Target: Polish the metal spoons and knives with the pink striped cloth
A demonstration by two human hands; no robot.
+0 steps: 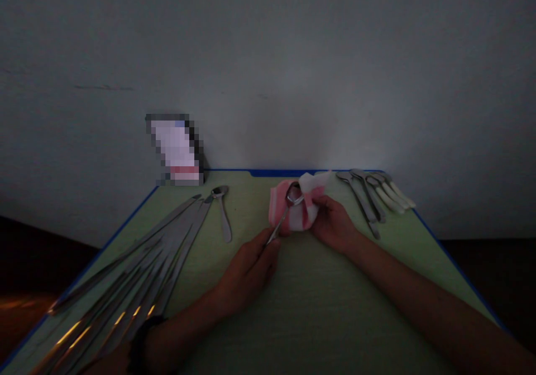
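My left hand (250, 268) is closed round the handle of a metal spoon (286, 210), whose bowl rests against a pink and white cloth (300, 202). My right hand (333, 222) grips that cloth from the right, bunched around the spoon's bowl. Both hands hover just above the pale green table (305, 285), near its far middle.
A single spoon (223, 212) lies left of the cloth. Several long metal utensils (138, 277) fan out over the table's left side. At the far right lie several pieces of cutlery (372, 193), some with white handles. A blurred object (178, 149) stands by the wall.
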